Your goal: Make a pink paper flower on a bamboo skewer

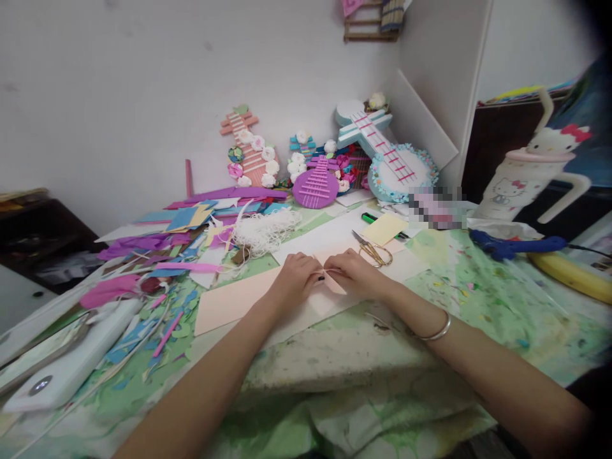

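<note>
My left hand (297,278) and my right hand (352,273) meet over the near middle of the table, fingertips pinched close together. Between them is a small piece of pale pink paper (324,270), mostly hidden by the fingers. Beneath the hands lie pale peach sheets of card (232,303), one reaching out to the left. Gold-handled scissors (378,255) rest just beyond my right hand, blades partly apart. Next to them are a pale yellow paper pad (387,228) and a green marker (369,218).
Paper scraps (184,319) and a white phone (76,357) crowd the left side. White string (268,231) lies tangled behind my hands. Paper instruments (315,185) lean along the wall. On the right stand a cup (521,185), a blue glue gun (511,244) and a banana (574,274).
</note>
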The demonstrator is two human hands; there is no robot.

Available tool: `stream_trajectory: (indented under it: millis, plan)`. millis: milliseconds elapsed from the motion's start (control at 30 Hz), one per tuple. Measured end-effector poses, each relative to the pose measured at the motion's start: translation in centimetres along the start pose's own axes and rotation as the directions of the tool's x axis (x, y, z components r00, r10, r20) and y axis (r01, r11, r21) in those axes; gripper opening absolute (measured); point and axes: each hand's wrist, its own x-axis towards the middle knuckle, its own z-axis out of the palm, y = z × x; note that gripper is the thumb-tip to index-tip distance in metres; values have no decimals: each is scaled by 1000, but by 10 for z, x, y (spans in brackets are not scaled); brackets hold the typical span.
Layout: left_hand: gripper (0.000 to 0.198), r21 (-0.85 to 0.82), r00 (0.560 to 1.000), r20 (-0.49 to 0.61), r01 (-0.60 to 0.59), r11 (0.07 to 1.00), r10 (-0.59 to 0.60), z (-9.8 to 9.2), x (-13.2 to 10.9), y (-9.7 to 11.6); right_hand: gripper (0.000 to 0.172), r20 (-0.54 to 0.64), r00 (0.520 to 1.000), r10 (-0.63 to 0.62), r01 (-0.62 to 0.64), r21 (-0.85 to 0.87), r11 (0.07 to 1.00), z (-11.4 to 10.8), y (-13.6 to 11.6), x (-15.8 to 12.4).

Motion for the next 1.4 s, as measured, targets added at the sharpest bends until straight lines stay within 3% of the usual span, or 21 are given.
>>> stream_trajectory:
  millis: [267, 667, 933, 1200, 1400]
  plan:
    - [19, 43, 998, 49, 44, 998, -46, 5, -1, -7, 22, 57, 998, -28, 37, -168, 985, 5, 4, 0]
    - [26, -103, 999, 35, 38, 994, -34, 3, -1, -6, 21, 109, 984, -140, 146, -49, 988, -1, -3, -2]
    - [28, -68, 998, 52, 38, 997, -34, 1, 0, -5, 21, 100, 978, -182, 186, -29, 982, 0, -2, -2]
    - [17, -50, 995, -53, 82, 995, -84, 1, -1, -5, 20, 14, 996, -93, 94, -105, 990, -1, 7, -1]
    - [18, -37, 993, -76, 90, 995, -92, 2, 0, -9, 19, 31, 999, -40, 44, -162, 986, -3, 6, 1]
